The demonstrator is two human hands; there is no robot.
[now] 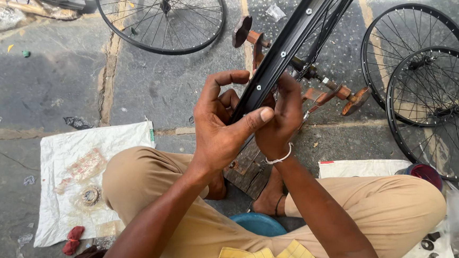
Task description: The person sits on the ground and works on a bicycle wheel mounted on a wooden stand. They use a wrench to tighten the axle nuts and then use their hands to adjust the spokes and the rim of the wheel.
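Centre frame, my left hand [224, 126] clamps the black rim [288, 43], thumb across; my right hand [282, 115] pinches behind it — I steady before turning.

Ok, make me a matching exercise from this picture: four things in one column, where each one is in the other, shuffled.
Things:
1. black rim
2. white sack
3. blue bowl
4. two stacked wheels

Places:
A. on the ground at the right edge
B. gripped by left hand and right hand
C. spread flat on the left
D. between the knees

Pairs: 1-B, 2-C, 3-D, 4-A
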